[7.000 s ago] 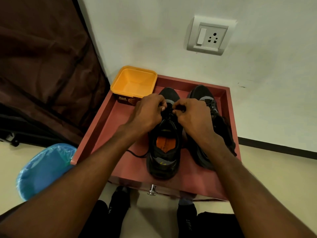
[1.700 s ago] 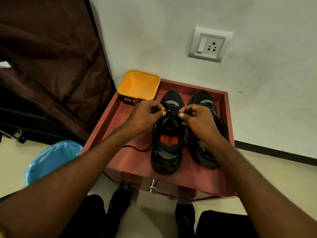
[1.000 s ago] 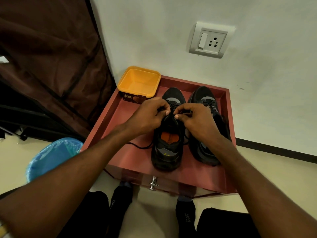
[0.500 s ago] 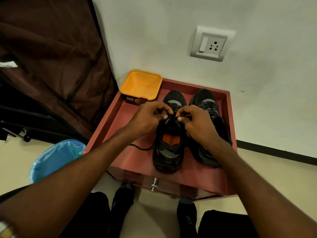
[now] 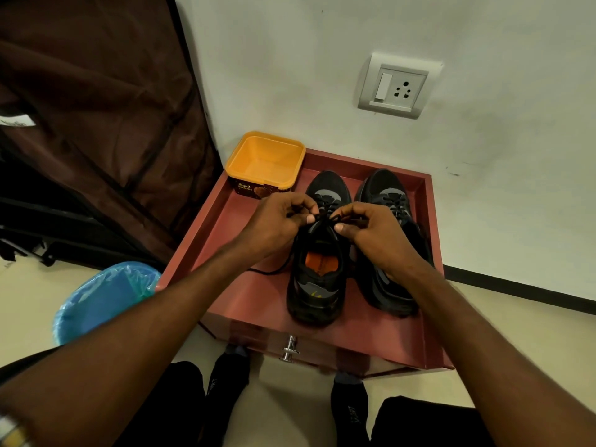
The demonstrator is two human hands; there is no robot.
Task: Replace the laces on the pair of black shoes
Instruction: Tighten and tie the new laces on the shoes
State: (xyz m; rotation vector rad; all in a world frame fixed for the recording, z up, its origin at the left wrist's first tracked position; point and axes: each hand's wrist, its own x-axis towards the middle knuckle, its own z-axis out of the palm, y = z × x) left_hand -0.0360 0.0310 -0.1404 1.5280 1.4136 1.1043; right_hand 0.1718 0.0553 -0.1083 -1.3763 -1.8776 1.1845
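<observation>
Head camera view, looking down at a person's two bare forearms reaching forward over a reddish-brown drawer [image 5: 245, 304] that sits on a pale floor against a white wall. Two black shoes stand side by side in the drawer, toes pointing toward the wall. The left shoe [image 5: 317, 285] shows an orange insole through its opening; the right shoe [image 5: 387, 195] sits just beside it, partly covered by the right forearm and already laced across its top.

Both hands meet above the tongue of the left shoe. The left hand [image 5: 277, 221] has its fingers curled, pinching a black lace [image 5: 322, 217] between thumb and fingertips. The right hand [image 5: 371, 230] is curled the same way, pinching the other part of the lace, so the short stretch between the two hands runs across the shoe's upper eyelets. A loose length of lace trails out to the left of the shoe and lies on the drawer floor.

An open yellow-orange plastic tub [image 5: 265, 162] with a dark printed label stands in the drawer's far left corner. A metal knob [image 5: 289, 348] sticks out of the drawer front. A blue-lined bin [image 5: 103, 301] stands on the floor to the left, beside a dark brown fabric cover [image 5: 96, 117]. A white switch and socket plate [image 5: 398, 87] is mounted on the wall above. The person's dark socks show at the bottom edge.
</observation>
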